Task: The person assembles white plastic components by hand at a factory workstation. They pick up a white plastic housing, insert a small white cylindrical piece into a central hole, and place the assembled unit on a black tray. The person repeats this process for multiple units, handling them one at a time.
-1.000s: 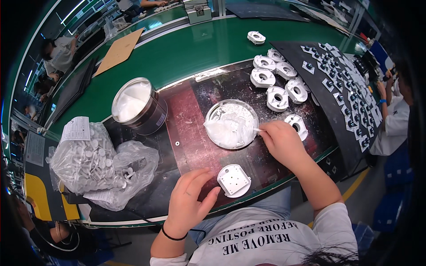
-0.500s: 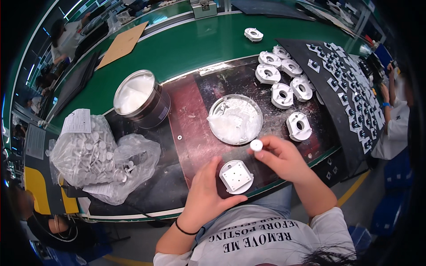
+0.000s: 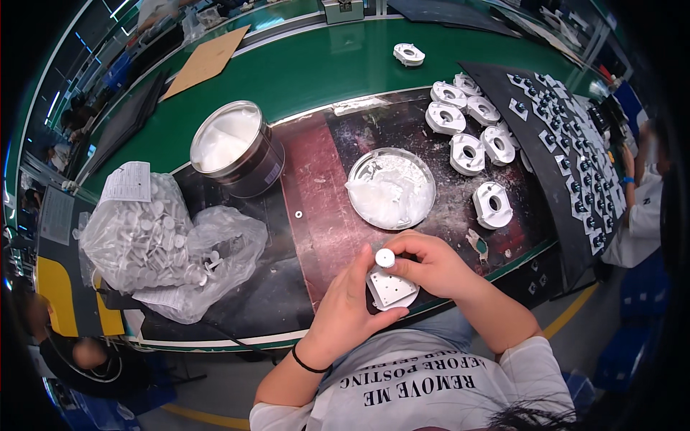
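Between the thumb and fingers of my right hand (image 3: 431,267) is a small white round cap (image 3: 385,258), its flat face with a centre hole turned up. It is over the far edge of a white plastic housing (image 3: 392,289), whose square plate has several small holes. My left hand (image 3: 346,296) curves round the left side of this housing, thumb at its near edge and fingertips by the cap. Beyond my hands lies a round metal lid (image 3: 365,167) with a mound of white grease (image 3: 394,197) on it.
A tin of white grease (image 3: 241,161) and a clear bag of white caps (image 3: 147,233) stand left. Several white housings (image 3: 467,154) sit right, beside a black sheet (image 3: 535,154) with rows of small parts. A small washer (image 3: 298,214) lies mid-table. Another person (image 3: 640,194) is far right.
My right hand has brought the cap left and nearer, over the housing's far edge. My left hand has closed in round the housing. The whole view has shifted slightly.
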### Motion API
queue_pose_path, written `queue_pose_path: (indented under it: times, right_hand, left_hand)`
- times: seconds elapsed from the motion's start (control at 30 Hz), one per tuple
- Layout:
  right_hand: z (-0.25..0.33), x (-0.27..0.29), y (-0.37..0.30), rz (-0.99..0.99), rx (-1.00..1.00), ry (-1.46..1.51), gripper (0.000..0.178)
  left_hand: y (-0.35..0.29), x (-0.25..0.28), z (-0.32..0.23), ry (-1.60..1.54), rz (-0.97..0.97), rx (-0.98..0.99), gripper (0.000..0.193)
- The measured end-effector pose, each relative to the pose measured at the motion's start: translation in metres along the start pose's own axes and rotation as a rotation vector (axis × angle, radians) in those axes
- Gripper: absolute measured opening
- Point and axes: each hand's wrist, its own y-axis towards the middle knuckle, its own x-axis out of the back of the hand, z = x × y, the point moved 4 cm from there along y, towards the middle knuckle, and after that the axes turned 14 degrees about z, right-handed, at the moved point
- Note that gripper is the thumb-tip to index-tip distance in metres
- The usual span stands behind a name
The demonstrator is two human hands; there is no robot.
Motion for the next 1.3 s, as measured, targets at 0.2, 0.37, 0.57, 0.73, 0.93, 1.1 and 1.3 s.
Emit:
queue_pose_path:
  times: [0.2, 0.37, 0.57, 0.73, 0.93, 1.1, 1.3]
  right_hand:
    - [0.0044, 0.0023, -0.0006, -0.024, 0.105, -0.205, 0.019]
    - [0.0005, 0.0018, -0.0027, -0.047, -0.016, -0.029, 0.018]
    - [0.0043, 0.0018, -0.0021, -0.023, 0.098, -0.104, 0.017]
    - [0.0041, 0.0021, -0.0029, -0.024, 0.079, -0.119, 0.017]
    - [0.0039, 0.0011, -0.0050, -0.057, 0.083, -0.132, 0.017]
    - [0.0035, 0.0000, -0.0050, -0.061, 0.088, -0.144, 0.018]
    - [0.0017, 0.0015, -0.0059, -0.039, 0.069, -0.162, 0.020]
  left_hand:
    - [0.0006, 0.0008, 0.0011, -0.015, -0.001, -0.024, 0.122]
    - [0.0000, -0.0003, 0.0023, -0.019, -0.002, -0.015, 0.122]
    - [0.0004, 0.0002, 0.0012, -0.018, 0.002, -0.001, 0.121]
    - [-0.0001, 0.0004, 0.0008, -0.117, -0.043, -0.020, 0.109]
    - [0.0016, 0.0017, 0.0003, -0.047, -0.007, -0.036, 0.118]
    - [-0.0009, 0.0005, 0.0011, -0.142, -0.038, -0.032, 0.109]
    - [0.0003, 0.0004, 0.0021, -0.072, 0.001, -0.064, 0.118]
